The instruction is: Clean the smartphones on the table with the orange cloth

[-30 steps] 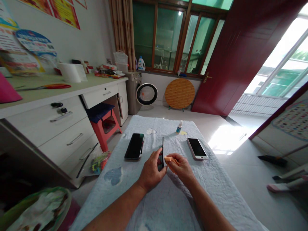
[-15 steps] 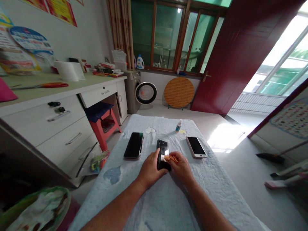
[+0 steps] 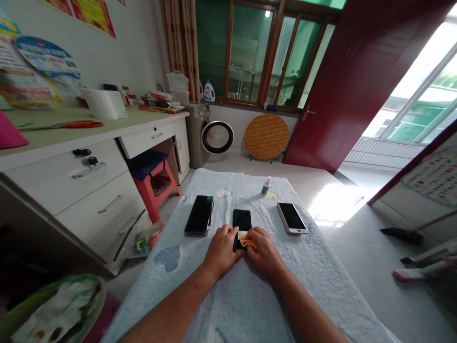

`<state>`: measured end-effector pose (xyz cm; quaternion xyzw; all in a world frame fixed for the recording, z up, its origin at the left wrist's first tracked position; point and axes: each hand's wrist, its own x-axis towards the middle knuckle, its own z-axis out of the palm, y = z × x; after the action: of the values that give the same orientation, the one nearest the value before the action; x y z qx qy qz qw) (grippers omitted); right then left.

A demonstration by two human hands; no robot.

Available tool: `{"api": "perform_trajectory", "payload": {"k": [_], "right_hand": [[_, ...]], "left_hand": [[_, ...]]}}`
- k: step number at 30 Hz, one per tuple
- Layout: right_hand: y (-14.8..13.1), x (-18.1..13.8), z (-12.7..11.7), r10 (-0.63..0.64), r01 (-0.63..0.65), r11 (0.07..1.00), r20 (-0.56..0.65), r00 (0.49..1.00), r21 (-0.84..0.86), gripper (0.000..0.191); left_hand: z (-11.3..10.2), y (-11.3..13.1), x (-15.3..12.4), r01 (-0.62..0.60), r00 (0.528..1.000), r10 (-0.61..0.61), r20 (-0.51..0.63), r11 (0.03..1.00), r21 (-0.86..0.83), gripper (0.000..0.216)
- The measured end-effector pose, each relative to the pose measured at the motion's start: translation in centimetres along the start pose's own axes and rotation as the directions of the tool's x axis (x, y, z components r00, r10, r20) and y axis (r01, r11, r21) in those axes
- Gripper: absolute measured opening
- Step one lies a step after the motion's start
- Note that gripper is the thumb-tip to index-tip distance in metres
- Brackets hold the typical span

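In the middle of the cloth-covered table lies a black smartphone, its lower part between my hands. My left hand grips the phone's left edge and bottom corner. In my right hand is a bunched orange cloth, pressed against the phone's surface near its lower right. To the left lies a second dark phone, screen up. A white-framed phone with a dark screen lies to the right. Behind them stands a small spray bottle with a blue label.
A white desk runs along the left, with scissors and a paper roll on it. A red stool stands under it. At lower left is a waste bin. A round wooden tabletop leans by the far wall.
My right hand and the orange cloth have moved slightly left and down over the phone. The phone now lies straighter, and the glare on its surface is gone.
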<state>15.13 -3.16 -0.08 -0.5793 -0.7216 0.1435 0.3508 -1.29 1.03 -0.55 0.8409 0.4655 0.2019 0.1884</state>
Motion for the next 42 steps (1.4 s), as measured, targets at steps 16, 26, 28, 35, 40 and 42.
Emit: {"api": "perform_trajectory", "payload": {"k": [16, 26, 28, 35, 40, 42], "right_hand": [[1.3, 0.7, -0.1, 0.073, -0.071, 0.997, 0.066, 0.995, -0.037, 0.017], [3.7, 6.6, -0.6, 0.233, -0.218, 0.941, 0.031, 0.972, -0.258, 0.021], [4.3, 7.8, -0.6, 0.252, -0.243, 0.929, -0.004, 0.968, -0.280, 0.020], [5.0, 9.8, 0.0, 0.306, -0.314, 0.871, -0.083, 0.948, -0.379, 0.022], [4.6, 8.9, 0.1, 0.356, -0.348, 0.833, -0.065, 0.932, -0.431, 0.029], [4.3, 8.3, 0.0, 0.363, -0.339, 0.823, -0.038, 0.931, -0.456, 0.033]], "left_hand": [[0.2, -0.7, 0.3, -0.040, 0.999, 0.040, 0.006, 0.999, 0.025, 0.072], [-0.2, -0.3, 0.4, -0.014, 1.000, 0.014, 0.019, 1.000, -0.002, 0.064], [-0.3, -0.3, 0.4, -0.013, 1.000, 0.013, 0.015, 1.000, -0.006, 0.064], [-0.8, 0.2, 0.3, -0.011, 1.000, 0.011, 0.010, 1.000, -0.011, 0.061], [-0.6, 0.1, 0.3, -0.016, 1.000, 0.016, 0.015, 1.000, 0.013, 0.064], [-0.5, 0.0, 0.3, -0.020, 1.000, 0.020, 0.017, 1.000, 0.021, 0.066]]}}
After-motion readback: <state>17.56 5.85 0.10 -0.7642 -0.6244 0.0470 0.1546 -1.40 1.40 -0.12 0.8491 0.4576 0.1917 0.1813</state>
